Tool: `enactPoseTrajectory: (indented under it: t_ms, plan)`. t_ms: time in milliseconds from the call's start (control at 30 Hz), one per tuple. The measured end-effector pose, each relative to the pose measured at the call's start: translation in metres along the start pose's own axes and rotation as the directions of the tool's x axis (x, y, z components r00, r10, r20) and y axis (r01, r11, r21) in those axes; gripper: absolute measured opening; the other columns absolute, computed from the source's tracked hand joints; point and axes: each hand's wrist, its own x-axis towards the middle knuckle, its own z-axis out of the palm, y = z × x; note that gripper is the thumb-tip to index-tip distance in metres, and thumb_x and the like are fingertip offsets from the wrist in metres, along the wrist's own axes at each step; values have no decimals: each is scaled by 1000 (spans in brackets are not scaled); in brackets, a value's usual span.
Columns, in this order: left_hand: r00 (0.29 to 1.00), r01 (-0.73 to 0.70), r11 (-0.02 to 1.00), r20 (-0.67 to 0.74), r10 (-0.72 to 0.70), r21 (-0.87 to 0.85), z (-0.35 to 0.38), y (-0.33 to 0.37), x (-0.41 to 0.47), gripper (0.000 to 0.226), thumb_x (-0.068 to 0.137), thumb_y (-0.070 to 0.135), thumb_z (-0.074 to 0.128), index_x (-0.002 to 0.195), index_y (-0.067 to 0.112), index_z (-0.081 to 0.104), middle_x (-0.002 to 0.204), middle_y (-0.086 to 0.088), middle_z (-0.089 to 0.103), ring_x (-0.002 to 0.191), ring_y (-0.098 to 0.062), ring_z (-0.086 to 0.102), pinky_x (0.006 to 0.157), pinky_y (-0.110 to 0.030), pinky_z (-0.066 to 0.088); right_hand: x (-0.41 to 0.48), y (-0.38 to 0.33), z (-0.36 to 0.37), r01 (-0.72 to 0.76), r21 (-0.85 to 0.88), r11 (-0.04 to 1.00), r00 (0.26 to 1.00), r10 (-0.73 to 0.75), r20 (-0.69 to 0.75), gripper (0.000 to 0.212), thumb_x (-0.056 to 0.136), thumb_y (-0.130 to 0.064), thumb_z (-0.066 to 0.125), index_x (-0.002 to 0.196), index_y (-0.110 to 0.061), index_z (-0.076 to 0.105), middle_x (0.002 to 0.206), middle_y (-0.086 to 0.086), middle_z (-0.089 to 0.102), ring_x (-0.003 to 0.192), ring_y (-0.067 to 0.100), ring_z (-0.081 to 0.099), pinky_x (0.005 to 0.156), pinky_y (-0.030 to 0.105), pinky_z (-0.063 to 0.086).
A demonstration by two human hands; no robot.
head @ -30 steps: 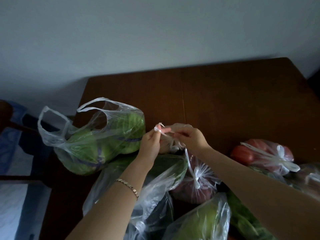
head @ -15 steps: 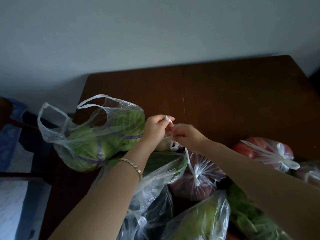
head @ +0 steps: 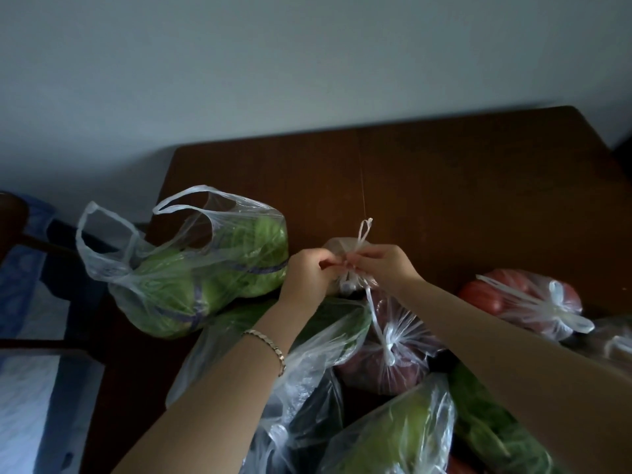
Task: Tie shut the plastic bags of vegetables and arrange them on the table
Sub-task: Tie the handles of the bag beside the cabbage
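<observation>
One table (head: 444,186), dark brown wood, spanning the centre and right of the frame below a pale wall (head: 307,63). One cabbage bag (head: 205,278), clear plastic, left of centre at the table's left edge, green heads inside, both handles standing loose and untied. One dark-green bag (head: 342,323), clear plastic, lower centre, lying under your left forearm; you cannot tell how its mouth stands. One pale-green bag (head: 393,436), bottom centre, cut by the frame edge. One bunch of leafy greens (head: 485,429), bottom right, just beside the pale-green bag. One red-produce bag (head: 403,357), right of centre, knotted on top, below your right wrist. One tomato bag (head: 526,302), near the right edge, knotted, apart from your hands. Your left hand (head: 307,278) and right hand (head: 386,265), centre of frame, facing each other, fingers curled and pinching the twisted handles of the small bag (head: 338,246), which sits between the cabbage bag and the red-produce bag; one handle loop (head: 365,230) sticks up above your fingers. One bracelet (head: 270,347), thin metal links, on your left wrist.
</observation>
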Motion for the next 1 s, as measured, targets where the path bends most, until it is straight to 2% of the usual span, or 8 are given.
enactPoseTrajectory:
  t_ms: [100, 233, 433, 567, 633, 700, 800, 1000]
  plan:
    - [999, 49, 999, 22, -49, -6, 7, -2, 0, 17, 82, 13, 68, 97, 4, 69, 79, -1, 66, 63, -1, 56, 58, -7, 44, -2, 1, 1, 29, -38, 999, 998, -31, -53, 15, 84, -17, 64, 71, -19, 71, 66, -2, 65, 55, 6, 51, 49, 13, 40]
    - [993, 79, 997, 94, -76, -27, 11, -3, 7, 20, 85, 10, 62, 104, 7, 69, 94, -10, 71, 83, -19, 65, 73, -28, 52, -2, 9, 8, 88, -61, 994, 983, -97, -158, 17, 85, -15, 62, 72, -22, 71, 72, 3, 68, 65, 12, 58, 61, 25, 46]
    - [995, 86, 991, 60, -81, -100, 17, -6, 4, 14, 82, 9, 67, 90, -1, 71, 77, -7, 67, 62, -2, 56, 59, -6, 41, 0, 8, 10, 91, -51, 995, 963, -101, -252, 10, 76, -18, 72, 72, -24, 66, 74, -1, 69, 71, 13, 64, 61, 20, 49]
    - [967, 252, 947, 94, -238, -200, 16, -2, 8, 18, 84, 11, 65, 97, -2, 68, 83, -10, 67, 68, -10, 57, 68, -22, 45, -1, 8, 9, 122, -93, 988, 976, -136, -169, 18, 77, -19, 72, 80, -26, 55, 78, 1, 68, 62, 7, 59, 51, 13, 46]
    - [927, 370, 906, 147, -345, -205, 15, -1, 12, 23, 86, 14, 64, 106, 2, 66, 91, -8, 67, 79, -13, 58, 71, -21, 46, -6, 9, 7, 213, -192, 958, 969, -232, -86, 15, 79, -13, 69, 90, -21, 62, 83, -2, 67, 70, 5, 61, 63, 16, 52]
    - [898, 429, 883, 191, -395, -189, 12, 0, 14, 24, 87, 15, 63, 106, 3, 65, 80, -1, 62, 70, -8, 54, 59, -15, 40, -10, 11, 6, 362, -397, 843, 920, -391, 10, 19, 82, -6, 63, 101, -11, 68, 91, 4, 69, 79, 9, 60, 76, 26, 54]
    - [909, 403, 904, 177, -377, -144, 8, 0, 13, 21, 87, 17, 63, 102, 3, 67, 83, -4, 63, 67, -7, 52, 60, -15, 38, -13, 8, 8, 453, -571, 685, 867, -489, 101, 22, 85, -4, 58, 103, -9, 69, 94, 12, 69, 82, 14, 58, 75, 29, 49]
    - [964, 220, 976, 152, -217, -4, 0, 2, 4, 17, 86, 19, 63, 95, 7, 70, 75, 3, 61, 65, 0, 52, 60, -17, 41, -11, -12, 16, 304, -721, 623, 944, -302, 136, 22, 90, -12, 51, 106, -5, 65, 104, 16, 63, 97, 28, 57, 81, 35, 44]
